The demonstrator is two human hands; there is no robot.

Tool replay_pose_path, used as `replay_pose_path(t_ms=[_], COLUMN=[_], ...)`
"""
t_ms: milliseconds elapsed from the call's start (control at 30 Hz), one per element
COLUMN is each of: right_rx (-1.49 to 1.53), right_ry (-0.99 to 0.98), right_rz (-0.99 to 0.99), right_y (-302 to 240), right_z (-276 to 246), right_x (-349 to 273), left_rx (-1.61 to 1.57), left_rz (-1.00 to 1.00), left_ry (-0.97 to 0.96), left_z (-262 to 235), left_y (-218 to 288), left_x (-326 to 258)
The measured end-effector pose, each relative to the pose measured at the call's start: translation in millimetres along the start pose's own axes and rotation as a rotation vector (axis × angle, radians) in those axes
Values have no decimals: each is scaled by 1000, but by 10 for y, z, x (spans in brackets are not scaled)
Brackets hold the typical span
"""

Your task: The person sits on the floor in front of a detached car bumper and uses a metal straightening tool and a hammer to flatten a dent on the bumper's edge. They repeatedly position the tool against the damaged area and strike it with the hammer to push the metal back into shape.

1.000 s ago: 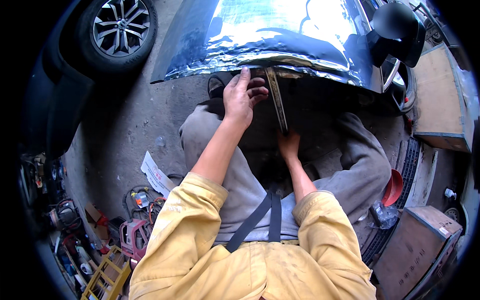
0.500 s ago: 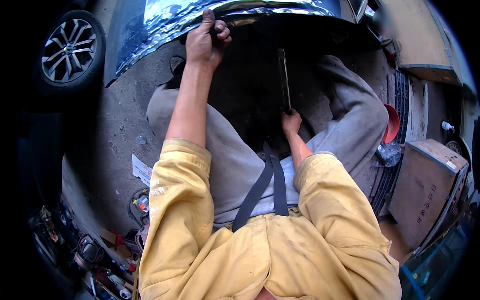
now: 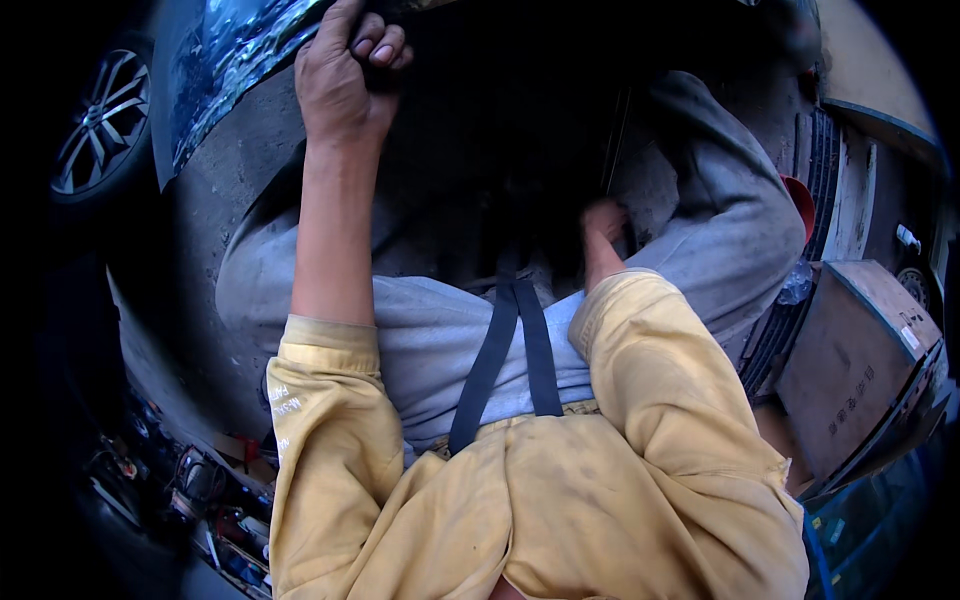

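Observation:
At the upper left my left hand (image 3: 350, 75) is closed at the lower edge of a shiny dark blue car body panel (image 3: 235, 75). Its thumb reaches up over the panel's edge and its fingers curl below. My right hand (image 3: 604, 222), smeared by motion, is wrapped round the grip of a long thin metal bar (image 3: 614, 145). The bar points up and away from me between my legs, its far end lost in the shadow under the panel.
A car wheel (image 3: 103, 125) stands at the far left. On the right are a wooden box (image 3: 850, 370), a red bowl-like thing (image 3: 799, 208) and a ribbed dark strip (image 3: 822, 185). Mixed tools and parts (image 3: 205, 490) lie at lower left. My bent legs (image 3: 700, 240) frame the work.
My view has shifted and darkened. In the picture the panel and my left hand sit higher and further left. The bar has moved right and tilts the other way; my right hand is blurred.

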State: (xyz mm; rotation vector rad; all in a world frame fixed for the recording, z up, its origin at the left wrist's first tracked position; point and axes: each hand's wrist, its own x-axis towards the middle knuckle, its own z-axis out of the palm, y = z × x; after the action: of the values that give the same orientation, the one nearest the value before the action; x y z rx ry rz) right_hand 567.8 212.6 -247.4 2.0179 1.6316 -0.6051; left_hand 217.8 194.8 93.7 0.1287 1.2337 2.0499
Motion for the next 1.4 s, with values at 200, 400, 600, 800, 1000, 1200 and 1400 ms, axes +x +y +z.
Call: replay_pose_path(t_ms=[200, 400, 600, 800, 1000, 1200, 1400], right_rx=[-171, -131, 5, -521, 315, 1033, 1083], right_ry=[-137, -428, -623, -575, -175, -409, -478], right_rz=[-297, -311, -232, -913, -960, -952, -952], right_y=[97, 123, -176, -269, -534, -539, -561], right_z=[595, 501, 296, -130, -2026, -2367, -2330], right_x=[-472, -291, -163, 217, -1397, -2547, -2773], left_rx=[-56, -18, -40, 27, 482, 330, 506], left_rz=[-92, -123, -100, -61, -309, -300, -243], left_ry=[-146, -99, -62, -107, 26, -25, 64], left_z=[71, 142, 66, 189, -408, -178, -237], left_y=[7, 72, 33, -54, -477, -798, -543], left_x=[-6, -75, -54, -320, -1477, -2245, -2354])
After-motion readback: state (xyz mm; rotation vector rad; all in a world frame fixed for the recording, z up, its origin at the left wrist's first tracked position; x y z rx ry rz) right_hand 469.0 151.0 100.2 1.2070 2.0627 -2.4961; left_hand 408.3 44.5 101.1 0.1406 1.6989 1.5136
